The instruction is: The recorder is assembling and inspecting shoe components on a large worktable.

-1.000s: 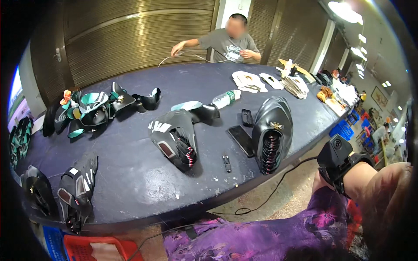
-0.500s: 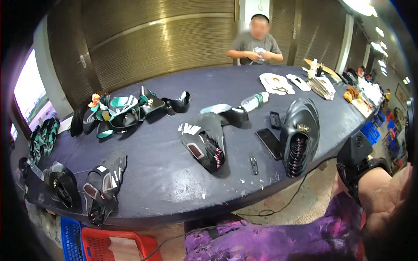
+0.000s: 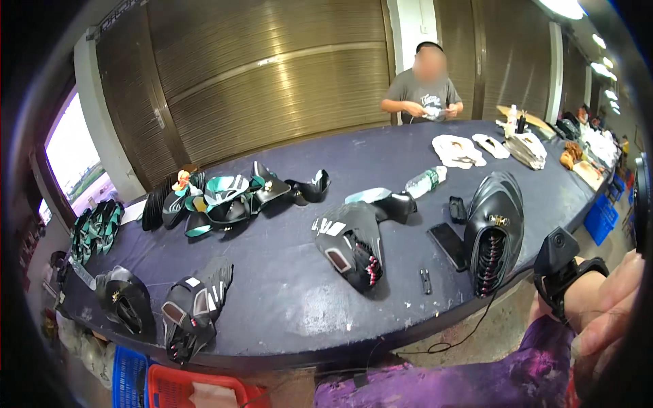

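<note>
The black shoe [image 3: 493,221], the thing nearest the hand, sits upright near the front right edge of the counter [image 3: 272,299], ribbed opening facing the wearer and a gold ornament above it. The left hand [image 3: 605,313] is off past that edge, apart from the shoe, with a boxy black camera [image 3: 558,251] strapped to the wrist. Its fingers look bent and kinda close together, but the picture's rim cuts them off, so can't tell if they're pinching anything. Phone [image 3: 449,245] lies just left of the shoe, with a little black case [image 3: 457,210] behind it and small snips [image 3: 425,281] out front. Further left there's a grey-black upper [image 3: 348,248] with white stripes, then a bottle [image 3: 426,182] lying behind it. Big messy pile of black and green pieces [image 3: 228,200] toward the back left. Across the counter a co-worker [image 3: 423,92] in a grey tee has both hands up front, too small to make out what's in them. Red crate [image 3: 160,389] down by the floor, lower left.
</note>
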The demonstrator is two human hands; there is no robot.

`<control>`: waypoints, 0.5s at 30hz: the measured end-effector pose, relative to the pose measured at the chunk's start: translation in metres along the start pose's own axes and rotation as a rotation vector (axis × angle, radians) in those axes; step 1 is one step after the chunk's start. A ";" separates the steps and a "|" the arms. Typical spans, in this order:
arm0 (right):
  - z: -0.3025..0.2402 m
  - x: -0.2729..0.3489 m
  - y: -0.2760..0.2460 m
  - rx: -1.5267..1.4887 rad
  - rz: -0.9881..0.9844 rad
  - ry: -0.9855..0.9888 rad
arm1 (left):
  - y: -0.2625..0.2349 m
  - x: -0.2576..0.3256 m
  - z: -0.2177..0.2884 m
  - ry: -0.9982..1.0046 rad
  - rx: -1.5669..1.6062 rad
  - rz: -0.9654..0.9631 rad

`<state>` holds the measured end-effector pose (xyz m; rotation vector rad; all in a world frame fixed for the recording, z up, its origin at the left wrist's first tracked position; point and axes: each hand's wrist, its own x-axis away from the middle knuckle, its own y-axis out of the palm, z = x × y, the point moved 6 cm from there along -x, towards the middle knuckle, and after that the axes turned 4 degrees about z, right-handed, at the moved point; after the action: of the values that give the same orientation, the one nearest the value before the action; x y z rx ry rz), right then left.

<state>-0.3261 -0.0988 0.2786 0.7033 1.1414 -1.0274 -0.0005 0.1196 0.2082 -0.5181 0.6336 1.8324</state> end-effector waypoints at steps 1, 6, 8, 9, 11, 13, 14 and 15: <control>0.000 -0.001 0.004 -0.020 0.001 -0.030 | 0.002 -0.004 0.008 0.053 0.031 -0.019; -0.002 -0.010 0.019 -0.125 -0.013 -0.050 | 0.019 -0.013 0.047 0.182 0.160 -0.118; 0.003 -0.020 0.027 -0.217 -0.010 -0.012 | 0.029 -0.017 0.054 0.177 0.201 -0.135; 0.009 -0.023 0.036 -0.297 -0.021 0.042 | 0.035 -0.021 0.054 0.155 0.216 -0.136; 0.042 -0.015 0.080 -0.664 -0.070 0.270 | 0.039 -0.030 0.044 0.080 0.218 -0.084; 0.052 -0.011 0.138 -1.226 -0.244 0.586 | 0.039 -0.034 0.034 -0.045 0.263 -0.020; 0.045 0.002 0.157 -1.406 -0.285 0.858 | 0.043 -0.032 0.027 -0.126 0.269 0.028; 0.037 0.014 0.168 -1.593 -0.351 0.984 | 0.051 -0.036 0.014 -0.242 0.295 0.073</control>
<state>-0.1560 -0.0692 0.2689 -0.4121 2.4467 0.2954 -0.0373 0.0884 0.2500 -0.0772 0.7471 1.7944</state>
